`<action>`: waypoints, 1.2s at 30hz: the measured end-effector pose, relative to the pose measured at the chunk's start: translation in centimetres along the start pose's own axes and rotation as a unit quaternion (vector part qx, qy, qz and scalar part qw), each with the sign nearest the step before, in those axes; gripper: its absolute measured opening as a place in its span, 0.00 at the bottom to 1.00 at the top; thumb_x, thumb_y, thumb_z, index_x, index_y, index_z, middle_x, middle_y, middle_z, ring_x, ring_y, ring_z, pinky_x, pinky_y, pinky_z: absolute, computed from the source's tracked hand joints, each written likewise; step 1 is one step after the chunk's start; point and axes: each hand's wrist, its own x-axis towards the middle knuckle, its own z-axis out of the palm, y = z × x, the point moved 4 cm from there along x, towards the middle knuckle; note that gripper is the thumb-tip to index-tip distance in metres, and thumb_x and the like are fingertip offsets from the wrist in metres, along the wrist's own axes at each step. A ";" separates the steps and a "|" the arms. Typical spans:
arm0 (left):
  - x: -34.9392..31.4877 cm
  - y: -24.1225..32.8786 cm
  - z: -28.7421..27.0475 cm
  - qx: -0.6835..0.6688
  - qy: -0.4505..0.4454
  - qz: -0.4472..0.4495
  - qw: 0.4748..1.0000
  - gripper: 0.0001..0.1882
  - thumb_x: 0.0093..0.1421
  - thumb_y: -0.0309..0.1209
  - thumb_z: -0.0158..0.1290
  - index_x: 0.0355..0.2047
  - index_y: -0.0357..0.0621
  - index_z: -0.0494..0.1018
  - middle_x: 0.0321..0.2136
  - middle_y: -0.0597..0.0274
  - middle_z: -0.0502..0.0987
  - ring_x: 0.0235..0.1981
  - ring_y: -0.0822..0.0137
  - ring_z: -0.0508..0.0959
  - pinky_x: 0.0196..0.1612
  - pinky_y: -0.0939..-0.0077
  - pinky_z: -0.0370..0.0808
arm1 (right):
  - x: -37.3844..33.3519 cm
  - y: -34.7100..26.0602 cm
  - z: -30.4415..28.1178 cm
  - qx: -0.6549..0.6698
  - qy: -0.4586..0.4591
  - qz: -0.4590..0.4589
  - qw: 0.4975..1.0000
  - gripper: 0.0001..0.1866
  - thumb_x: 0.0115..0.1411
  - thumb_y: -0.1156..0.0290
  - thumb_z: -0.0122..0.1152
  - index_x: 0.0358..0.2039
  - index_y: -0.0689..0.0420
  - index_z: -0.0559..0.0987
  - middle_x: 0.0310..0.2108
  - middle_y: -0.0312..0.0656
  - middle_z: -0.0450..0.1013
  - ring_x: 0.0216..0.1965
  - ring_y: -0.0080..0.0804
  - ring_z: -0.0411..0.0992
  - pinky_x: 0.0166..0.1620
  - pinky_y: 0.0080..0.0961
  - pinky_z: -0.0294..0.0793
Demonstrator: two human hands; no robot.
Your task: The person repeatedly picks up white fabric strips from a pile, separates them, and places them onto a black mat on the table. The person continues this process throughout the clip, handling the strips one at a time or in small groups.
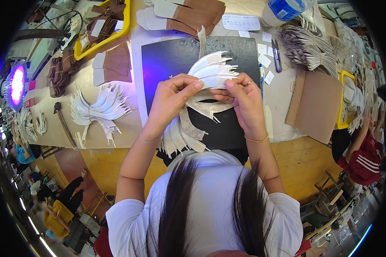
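Both of my hands are raised over a black board on the table. My left hand pinches the left part of a white curved strip between thumb and fingers. At its right end, my right hand grips the same strip, thumb on top. More white strips with frayed-looking ends fan out just beyond the fingers. Below the hands, a bunch of cream strips hangs over the board's near edge. One narrow strip lies at the board's far edge.
A tied bundle of white strips and a hammer lie left, near a lit lamp. Brown pieces sit at the back. Thread snips, a bottle and folded cardboard are right. Other people sit further off.
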 end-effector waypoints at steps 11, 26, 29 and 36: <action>0.6 0.1 -0.3 -0.011 -0.027 0.004 1.000 0.09 0.64 0.30 0.59 0.36 0.34 0.82 0.38 0.63 0.80 0.39 0.74 0.76 0.47 0.78 0.71 | 0.5 -0.2 0.1 0.001 -0.007 -0.011 1.000 0.06 0.68 0.74 0.57 0.35 0.61 0.70 0.36 0.51 0.79 0.38 0.35 0.82 0.43 0.24 0.84; 0.7 0.1 -0.1 0.005 -0.015 0.033 0.999 0.12 0.63 0.32 0.60 0.34 0.32 0.81 0.30 0.67 0.78 0.33 0.77 0.73 0.39 0.80 0.70 | 0.5 0.1 -0.3 -0.020 -0.018 -0.013 1.000 0.06 0.68 0.73 0.57 0.39 0.60 0.70 0.39 0.51 0.79 0.40 0.36 0.82 0.43 0.25 0.84; 0.7 0.2 0.0 0.001 -0.012 0.034 0.999 0.12 0.63 0.32 0.61 0.34 0.33 0.82 0.30 0.67 0.78 0.33 0.77 0.73 0.38 0.80 0.70 | 0.4 0.0 -0.1 -0.029 -0.019 -0.013 0.999 0.09 0.68 0.74 0.57 0.44 0.62 0.71 0.41 0.49 0.78 0.41 0.36 0.81 0.44 0.26 0.84; 0.6 0.1 0.0 0.036 -0.006 0.050 0.998 0.12 0.62 0.33 0.61 0.35 0.34 0.82 0.31 0.66 0.80 0.34 0.76 0.74 0.39 0.79 0.71 | 0.6 -0.2 0.4 -0.087 -0.007 -0.012 0.996 0.13 0.63 0.75 0.64 0.46 0.64 0.75 0.40 0.46 0.79 0.39 0.30 0.80 0.43 0.23 0.82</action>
